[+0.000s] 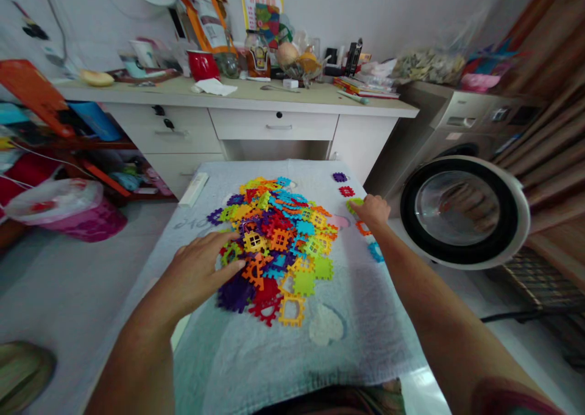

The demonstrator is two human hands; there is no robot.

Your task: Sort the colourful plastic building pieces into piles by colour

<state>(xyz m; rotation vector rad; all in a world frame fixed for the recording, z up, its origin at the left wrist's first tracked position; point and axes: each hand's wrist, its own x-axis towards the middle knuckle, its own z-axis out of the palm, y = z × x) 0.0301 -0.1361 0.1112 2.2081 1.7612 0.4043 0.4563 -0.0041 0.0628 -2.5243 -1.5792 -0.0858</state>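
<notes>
left hand flat on tile pile

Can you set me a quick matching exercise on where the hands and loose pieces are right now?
Things:
1. left hand
2. right hand
3. purple piece
4. white remote

Places:
A. far right of the cloth, alone
B. on the near left edge of the pile
C. far left edge of the cloth
D. on a green piece right of the pile

Pairs: 1-B, 2-D, 3-A, 4-C
</notes>
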